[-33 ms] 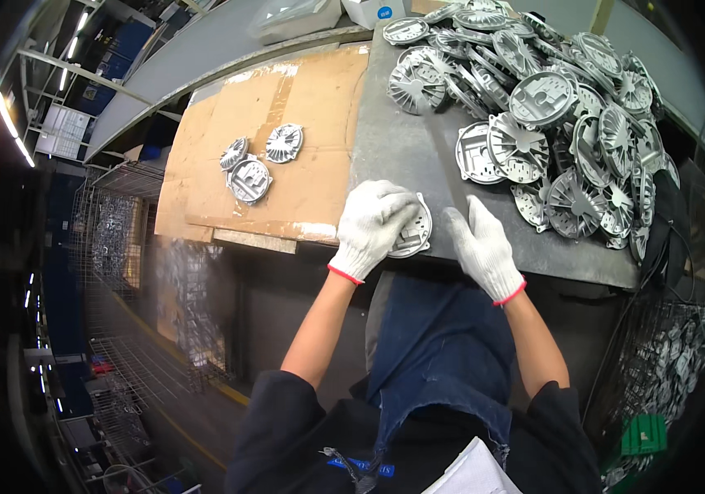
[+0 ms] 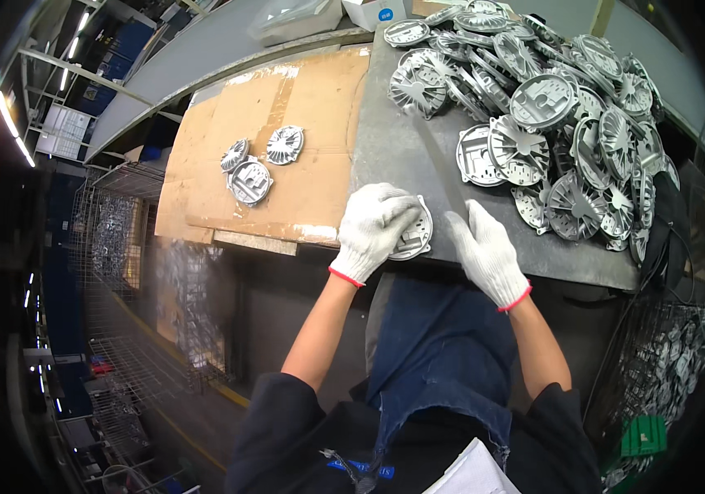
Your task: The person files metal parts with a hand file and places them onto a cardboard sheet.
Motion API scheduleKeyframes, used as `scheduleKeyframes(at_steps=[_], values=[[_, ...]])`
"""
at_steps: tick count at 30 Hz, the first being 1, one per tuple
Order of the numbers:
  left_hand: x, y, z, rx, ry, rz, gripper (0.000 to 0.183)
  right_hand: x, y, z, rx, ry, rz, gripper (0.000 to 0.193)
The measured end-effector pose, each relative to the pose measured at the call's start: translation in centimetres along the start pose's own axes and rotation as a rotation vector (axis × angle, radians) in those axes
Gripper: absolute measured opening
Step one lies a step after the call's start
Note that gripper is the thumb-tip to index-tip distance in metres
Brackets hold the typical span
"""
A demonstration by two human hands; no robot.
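At the front edge of the grey worktop, my left hand [image 2: 377,222], in a white knit glove with a red cuff, closes over a round silver metal casting [image 2: 415,237] and presses it down. The glove covers the casting's left side. My right hand [image 2: 488,255], gloved alike, is closed round the near end of a long, flat grey bar that looks like a file [image 2: 439,160]. It points away from me over the worktop, right of the casting and apart from it. The hand hides its near end.
A big heap of similar castings [image 2: 543,100] covers the worktop [image 2: 393,148] at the right. Left of it lies a cardboard sheet [image 2: 204,181] with three castings [image 2: 250,181]. Wire baskets [image 2: 114,239] stand below at the left, and a green box [image 2: 644,435] at the lower right.
My right hand has shifted slightly toward me, and the file's far end has swung a little to the left. My left hand and the casting look almost unmoved.
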State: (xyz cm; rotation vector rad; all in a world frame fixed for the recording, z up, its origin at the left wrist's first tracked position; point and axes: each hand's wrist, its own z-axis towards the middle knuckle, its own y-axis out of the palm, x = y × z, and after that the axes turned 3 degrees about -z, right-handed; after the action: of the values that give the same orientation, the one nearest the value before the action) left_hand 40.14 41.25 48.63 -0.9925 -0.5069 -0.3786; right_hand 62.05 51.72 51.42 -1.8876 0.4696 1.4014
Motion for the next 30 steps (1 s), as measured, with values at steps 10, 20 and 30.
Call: scheduleKeyframes(at_steps=[10, 20, 30], values=[[0.6, 0.6, -0.3, 0.039, -0.036, 0.018, 0.018, -5.4, -0.6, -4.5, 0.145, -0.293, -0.566, 0.035], [0.6, 0.7, -0.7, 0.085, -0.102, 0.071, 0.015, -5.2, -0.9, -5.0, 0.246, -0.316, -0.591, 0.035], [1.0, 1.2, -0.9, 0.050, -0.214, 0.084, 0.016, -5.4, -2.0, -5.3, 0.086, -0.261, -0.786, 0.032]])
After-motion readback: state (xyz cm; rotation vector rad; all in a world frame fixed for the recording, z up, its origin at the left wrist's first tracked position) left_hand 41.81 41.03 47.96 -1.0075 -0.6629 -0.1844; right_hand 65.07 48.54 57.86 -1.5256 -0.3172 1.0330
